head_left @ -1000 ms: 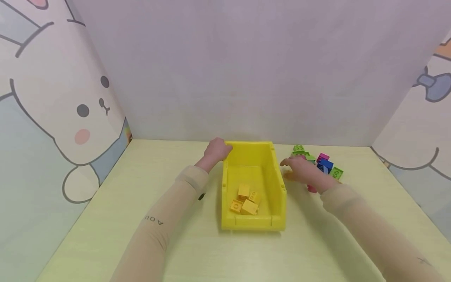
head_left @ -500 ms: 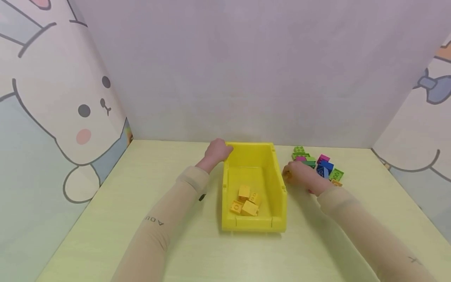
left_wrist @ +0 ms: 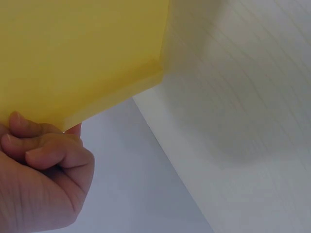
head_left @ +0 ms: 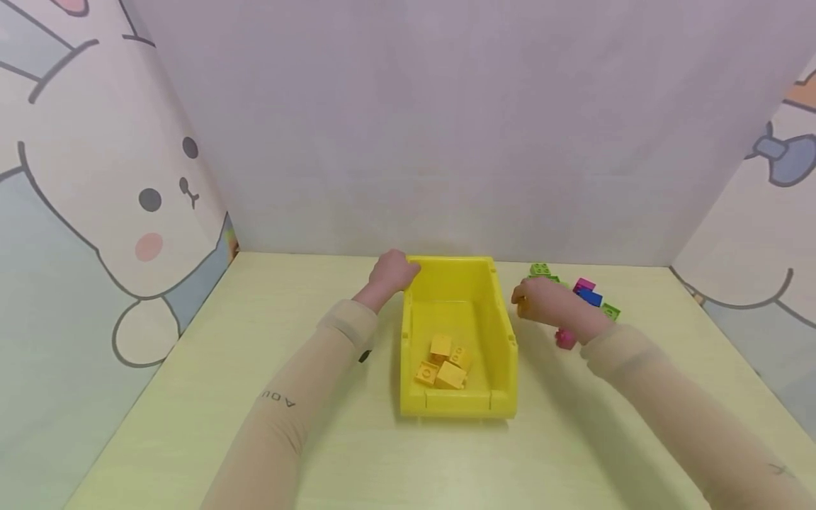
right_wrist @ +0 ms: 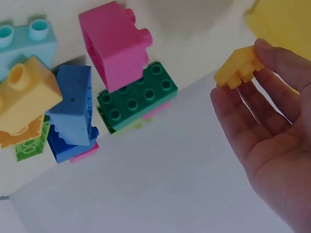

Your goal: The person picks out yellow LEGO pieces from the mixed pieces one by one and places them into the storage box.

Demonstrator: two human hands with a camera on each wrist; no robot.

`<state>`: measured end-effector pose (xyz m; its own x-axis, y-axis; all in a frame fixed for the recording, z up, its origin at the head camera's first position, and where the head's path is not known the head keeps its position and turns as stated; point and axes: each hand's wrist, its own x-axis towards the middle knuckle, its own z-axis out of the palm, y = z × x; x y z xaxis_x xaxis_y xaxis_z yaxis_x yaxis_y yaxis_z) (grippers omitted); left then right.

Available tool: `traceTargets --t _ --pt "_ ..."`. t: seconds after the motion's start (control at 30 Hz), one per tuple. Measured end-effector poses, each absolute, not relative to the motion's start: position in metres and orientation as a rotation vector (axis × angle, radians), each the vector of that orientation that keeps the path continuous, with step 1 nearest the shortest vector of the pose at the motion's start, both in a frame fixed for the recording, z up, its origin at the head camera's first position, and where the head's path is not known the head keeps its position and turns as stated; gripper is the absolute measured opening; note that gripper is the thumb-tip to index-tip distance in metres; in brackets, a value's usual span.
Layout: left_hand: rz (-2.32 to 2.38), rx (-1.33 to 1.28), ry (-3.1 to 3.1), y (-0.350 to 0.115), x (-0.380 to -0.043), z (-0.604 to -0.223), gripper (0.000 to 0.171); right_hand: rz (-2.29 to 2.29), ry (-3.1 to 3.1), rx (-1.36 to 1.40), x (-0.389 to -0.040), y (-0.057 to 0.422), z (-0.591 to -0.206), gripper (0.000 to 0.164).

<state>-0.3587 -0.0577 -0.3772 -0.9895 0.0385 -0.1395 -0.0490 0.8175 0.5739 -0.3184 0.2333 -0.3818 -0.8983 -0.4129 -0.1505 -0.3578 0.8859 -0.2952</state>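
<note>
A yellow plastic bin [head_left: 457, 404] sits on the table with several yellow toy bricks [head_left: 451, 376] near its front end. My left hand [head_left: 393, 272] grips the bin's far left corner, thumb over the rim and fingers bent against the outer wall in the left wrist view. To the right of the bin, my right hand [head_left: 550, 304] pinches a yellow-orange toy brick [right_wrist: 239, 66] between thumb and fingertips. In the right wrist view the brick's studs face the palm, and the brick is held clear of the table.
Loose toy bricks lie right of the bin: a pink brick [right_wrist: 114, 46], a dark green brick [right_wrist: 138, 97], a blue brick [right_wrist: 73, 104], a light blue brick [right_wrist: 26, 46] and an orange one [right_wrist: 31, 92]. A pale wall [head_left: 446, 142] stands behind the table.
My right hand reached down beside the bin, closed its fingers on the yellow-orange brick and has lifted slightly with it. The left hand and the bin have stayed in place.
</note>
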Motion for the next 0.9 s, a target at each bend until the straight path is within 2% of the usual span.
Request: traceTargets --t 0.37,0.9 --pt "0.92 -0.016 2.843 -0.057 -0.358 -0.377 0.044 -0.274 2.96 -0.869 -0.306 0.22 -0.351 0.02" --pt "0.925 0.009 2.847 -0.059 -0.361 -0.378 0.045 -0.247 3.016 -1.045 -0.276 0.199 -0.31 0.025"
